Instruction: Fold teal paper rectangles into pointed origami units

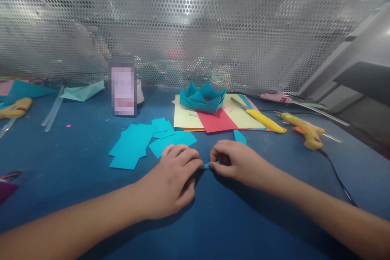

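Observation:
A small piece of blue paper (207,166) shows between my two hands, low over the table, and most of it is covered by fingers. My right hand (234,160) pinches its right end between thumb and forefinger. My left hand (179,176) has its fingers curled and closed at the other end of the piece. Just beyond the left hand lie overlapping blue paper pieces (132,144), with another blue sheet (170,142) partly behind the knuckles. One more small blue piece (240,137) rests behind my right hand.
A blue folded-paper bowl shape (202,99) sits on coloured sheets (184,118) and red paper (217,121). A yellow-handled cutter knife (265,120) and a corded yellow glue gun (304,130) lie right. A blurred upright phone-like object (123,89) stands before the perforated metal wall (189,20).

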Demonstrator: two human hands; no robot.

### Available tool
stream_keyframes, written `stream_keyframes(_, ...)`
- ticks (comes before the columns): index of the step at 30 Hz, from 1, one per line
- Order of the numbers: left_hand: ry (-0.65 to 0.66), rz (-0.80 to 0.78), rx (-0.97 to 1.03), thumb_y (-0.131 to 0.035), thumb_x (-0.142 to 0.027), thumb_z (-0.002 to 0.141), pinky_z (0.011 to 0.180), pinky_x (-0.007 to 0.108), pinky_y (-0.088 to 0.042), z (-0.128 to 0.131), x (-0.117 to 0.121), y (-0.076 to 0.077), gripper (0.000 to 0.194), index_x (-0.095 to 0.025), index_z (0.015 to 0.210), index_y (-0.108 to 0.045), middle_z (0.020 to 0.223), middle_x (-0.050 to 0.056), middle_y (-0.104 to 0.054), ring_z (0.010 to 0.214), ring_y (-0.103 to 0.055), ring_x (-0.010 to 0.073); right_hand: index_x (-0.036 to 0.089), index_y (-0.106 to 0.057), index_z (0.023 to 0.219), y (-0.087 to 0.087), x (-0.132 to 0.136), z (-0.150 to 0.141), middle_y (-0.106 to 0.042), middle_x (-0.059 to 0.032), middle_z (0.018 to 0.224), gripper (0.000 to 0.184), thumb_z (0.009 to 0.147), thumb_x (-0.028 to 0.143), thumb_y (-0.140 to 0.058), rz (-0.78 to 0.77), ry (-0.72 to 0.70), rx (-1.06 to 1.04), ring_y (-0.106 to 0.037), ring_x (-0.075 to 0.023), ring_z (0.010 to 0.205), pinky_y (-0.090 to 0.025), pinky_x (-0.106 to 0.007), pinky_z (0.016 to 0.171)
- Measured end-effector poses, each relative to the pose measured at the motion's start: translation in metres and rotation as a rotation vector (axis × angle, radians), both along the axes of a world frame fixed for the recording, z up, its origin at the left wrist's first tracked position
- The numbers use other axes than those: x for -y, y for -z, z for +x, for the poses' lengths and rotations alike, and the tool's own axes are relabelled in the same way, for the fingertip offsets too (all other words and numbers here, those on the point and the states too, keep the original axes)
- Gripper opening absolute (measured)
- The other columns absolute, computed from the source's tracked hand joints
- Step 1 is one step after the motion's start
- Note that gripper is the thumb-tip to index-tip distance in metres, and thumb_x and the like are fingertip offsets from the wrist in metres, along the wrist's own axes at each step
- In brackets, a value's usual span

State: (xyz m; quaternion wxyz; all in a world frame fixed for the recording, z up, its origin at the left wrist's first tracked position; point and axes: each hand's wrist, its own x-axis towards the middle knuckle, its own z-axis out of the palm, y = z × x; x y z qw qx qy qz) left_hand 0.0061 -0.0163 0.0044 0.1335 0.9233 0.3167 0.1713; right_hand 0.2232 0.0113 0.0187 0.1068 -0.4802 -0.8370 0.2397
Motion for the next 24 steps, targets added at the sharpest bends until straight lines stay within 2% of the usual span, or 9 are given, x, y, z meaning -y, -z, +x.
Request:
stream_keyframes(6, -0.019, 0.01, 0.015, -0.046, -0.014, 0.082, 0.093, 0.046, -0.035, -0.0005, 0.0007, -0.0024, 0.026, -0.018, 0.106, -0.054, 0.11, 0.009, -0.056, 0.104, -0.044, 0.0262, 0.017, -0.057, 0.072, 0.0003, -0.0001, -0.0004, -0.054, 0.0002, 0.07, 0.006, 0.077, 0.019, -0.06, -0.008, -0.009, 0.008, -0.047, -0.0117, 0.061, -0.033, -0.023, 0.056)
stream_keyframes(12, 0.049, 0.041, -0.05, -0.044, -0.01, 0.085, 0.091, 0.047, -0.035, -0.0008, 0.0029, -0.0029, 0.038, -0.023, 0.12, -0.052, 0.118, 0.006, -0.056, 0.107, -0.044, 0.0264, 0.018, -0.055, 0.071, 0.0016, 0.0011, -0.0003, -0.055, 0.0002, 0.069, 0.007, 0.077, 0.018, -0.059, -0.002, -0.008, 0.0, -0.047, -0.012, 0.061, -0.033, -0.023, 0.055)
stream_keyframes(18, 0.048, 0.05, -0.016, -0.044, -0.011, 0.087, 0.09, 0.045, -0.036, -0.0001, 0.003, 0.0003, 0.036, -0.018, 0.121, -0.053, 0.114, 0.008, -0.057, 0.102, -0.045, 0.0251, 0.018, -0.055, 0.07, 0.0005, 0.0012, -0.0006, -0.055, 0.0003, 0.069, 0.009, 0.077, 0.017, -0.06, -0.012, 0.001, -0.003, -0.048, -0.012, 0.061, -0.034, -0.023, 0.055)
stream_keyframes(24, 0.032, 0.128, 0.015, -0.046, -0.01, 0.086, 0.085, 0.044, -0.038, 0.0006, 0.0033, 0.0032, 0.034, -0.015, 0.117, -0.056, 0.107, 0.01, -0.058, 0.099, -0.047, 0.0255, 0.017, -0.055, 0.07, 0.0007, 0.0014, -0.0003, -0.055, 0.0002, 0.069, 0.01, 0.078, 0.019, -0.06, -0.02, 0.005, 0.0, -0.048, -0.0123, 0.061, -0.033, -0.023, 0.054)
